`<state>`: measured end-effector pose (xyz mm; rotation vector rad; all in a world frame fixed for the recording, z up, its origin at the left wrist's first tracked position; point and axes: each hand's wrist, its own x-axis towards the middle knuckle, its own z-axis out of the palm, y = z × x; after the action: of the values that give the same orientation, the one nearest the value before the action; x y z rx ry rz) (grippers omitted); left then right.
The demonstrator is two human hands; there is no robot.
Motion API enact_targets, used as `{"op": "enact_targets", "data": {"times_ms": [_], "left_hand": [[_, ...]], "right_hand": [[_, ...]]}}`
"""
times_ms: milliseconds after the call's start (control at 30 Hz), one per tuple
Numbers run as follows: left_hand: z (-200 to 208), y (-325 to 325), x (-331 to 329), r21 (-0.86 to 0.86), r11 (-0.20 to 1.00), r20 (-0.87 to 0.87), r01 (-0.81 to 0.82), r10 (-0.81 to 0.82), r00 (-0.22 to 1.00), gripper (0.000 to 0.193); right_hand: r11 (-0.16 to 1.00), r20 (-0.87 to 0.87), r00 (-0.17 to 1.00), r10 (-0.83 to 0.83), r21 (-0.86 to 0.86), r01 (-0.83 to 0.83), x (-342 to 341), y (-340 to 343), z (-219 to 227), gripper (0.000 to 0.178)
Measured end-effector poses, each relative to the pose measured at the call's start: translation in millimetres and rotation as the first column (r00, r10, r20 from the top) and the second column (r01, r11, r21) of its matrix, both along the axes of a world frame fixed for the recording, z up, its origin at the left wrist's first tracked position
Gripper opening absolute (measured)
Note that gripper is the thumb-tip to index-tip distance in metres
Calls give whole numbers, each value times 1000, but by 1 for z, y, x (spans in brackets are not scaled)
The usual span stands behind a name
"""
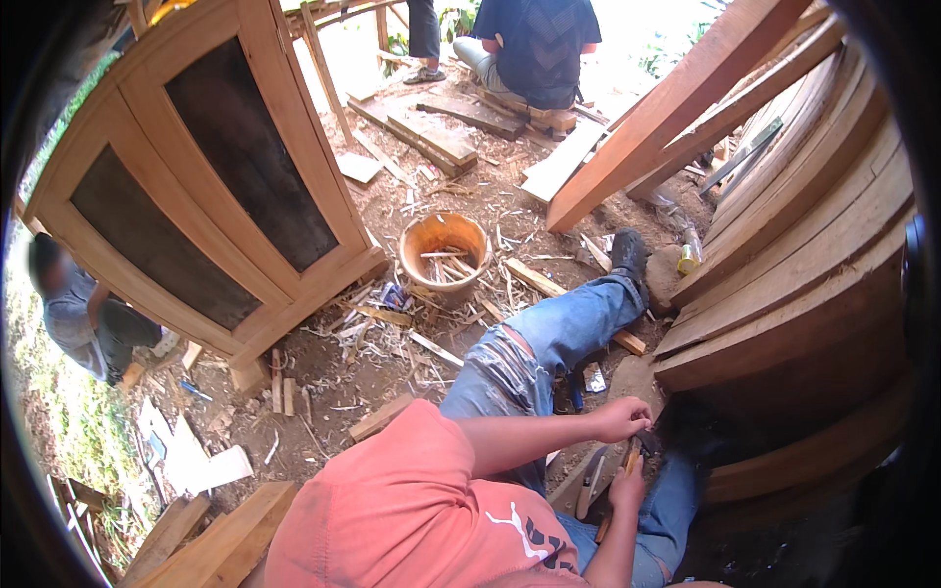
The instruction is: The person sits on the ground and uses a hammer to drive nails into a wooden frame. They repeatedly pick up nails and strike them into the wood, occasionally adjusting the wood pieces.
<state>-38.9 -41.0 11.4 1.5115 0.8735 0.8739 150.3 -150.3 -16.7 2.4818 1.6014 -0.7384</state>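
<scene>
Visibly slim, tan piece (633, 458) — right hand (627, 487) clamped on it, left hand (620, 419) — grip unclear.

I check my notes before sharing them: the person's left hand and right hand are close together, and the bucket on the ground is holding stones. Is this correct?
Not quite: the bucket holds strips of wood, not stones, as the head view shows. The left hand and right hand are indeed close together.
</scene>
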Motion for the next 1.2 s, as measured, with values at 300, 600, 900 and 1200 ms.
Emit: {"op": "enact_targets", "data": {"times_ms": [300, 600, 900, 1200], "left_hand": [[0, 1, 19, -182, 982, 2, -43, 44, 999, 24], [13, 35, 34, -239, 970, -136, -36, 3, 991, 22], [21, 33, 31, -161, 986, -244, -43, 3, 970, 27], [22, 22, 22, -13, 999, -263, -53, 47, 964, 30]], "right_hand": [[916, -727, 582, -363, -167, 364, 45, -7, -38, 31], [954, -784, 561, -267, -133, 268, 55, -9, -40, 24], [962, -751, 631, -195, -23, 271, 53, -13, -50, 26], [954, -770, 598, -220, -43, 295, 55, -15, -54, 24]]}}
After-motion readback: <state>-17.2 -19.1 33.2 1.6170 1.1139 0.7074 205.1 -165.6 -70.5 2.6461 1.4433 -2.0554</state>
